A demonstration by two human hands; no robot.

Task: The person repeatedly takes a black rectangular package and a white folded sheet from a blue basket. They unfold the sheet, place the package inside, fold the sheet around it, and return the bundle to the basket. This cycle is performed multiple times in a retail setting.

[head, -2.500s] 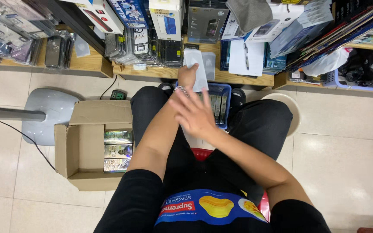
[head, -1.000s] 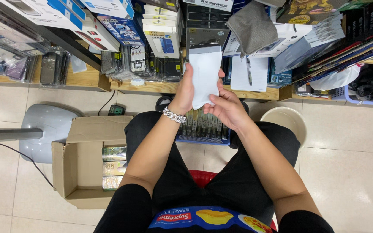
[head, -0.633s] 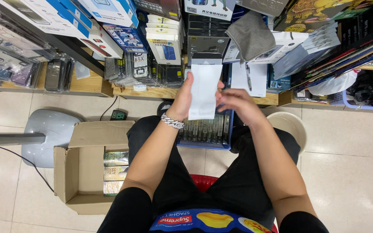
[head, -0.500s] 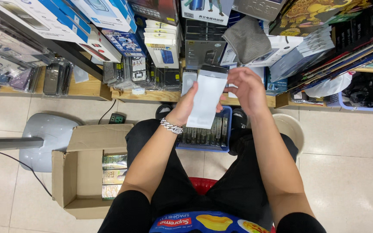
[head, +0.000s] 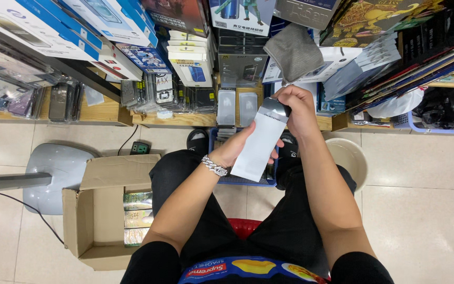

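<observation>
I hold a flat white packet point(head: 261, 143) with a dark grey top edge in front of me, above my knees. My left hand point(head: 237, 149), with a silver chain bracelet point(head: 215, 166) on the wrist, supports the packet from below and behind. My right hand point(head: 298, 110) pinches the packet's dark top end. Under the packet, between my feet, a blue basket point(head: 248, 179) stands on the floor, mostly hidden.
An open cardboard box point(head: 98, 215) with several packets inside sits on the floor at my left knee. A grey chair base point(head: 53, 173) is further left, a beige stool point(head: 350, 158) at the right. Wooden shelves point(head: 174, 120) crowded with boxed goods and a grey cloth point(head: 294, 52) face me.
The packet has been lifted from low over my lap up toward the shelf and tilted. My right hand moved from its side to its top end. The view zoomed closer to the shelves.
</observation>
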